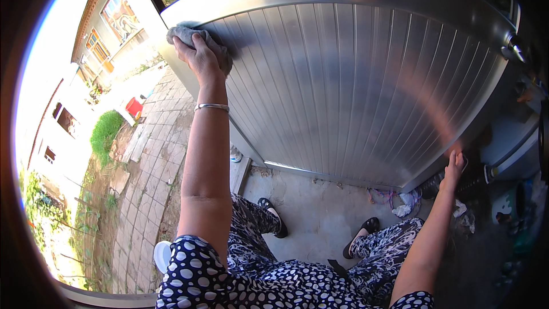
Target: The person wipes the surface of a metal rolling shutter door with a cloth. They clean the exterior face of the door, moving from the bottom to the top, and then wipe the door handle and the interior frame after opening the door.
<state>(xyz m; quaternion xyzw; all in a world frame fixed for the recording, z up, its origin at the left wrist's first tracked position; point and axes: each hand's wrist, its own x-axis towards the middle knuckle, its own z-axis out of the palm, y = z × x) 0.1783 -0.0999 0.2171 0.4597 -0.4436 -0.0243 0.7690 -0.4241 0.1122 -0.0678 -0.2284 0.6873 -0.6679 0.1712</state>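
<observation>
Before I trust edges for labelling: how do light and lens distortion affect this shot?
Head view: harsh sun overexposes the yard at left; the ribbed metal door shows soft sheen, no sharp glare; right corner by the right hand is in deep shadow; fisheye bends the door's edges; the left hand and grey cloth look sharp.

Glossy ribbed metal door [354,86], soft grey cloth rag [191,37]

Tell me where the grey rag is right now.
In the head view, the grey rag is at upper left, pressed under the left hand against the top corner of the ribbed metal door.
</observation>
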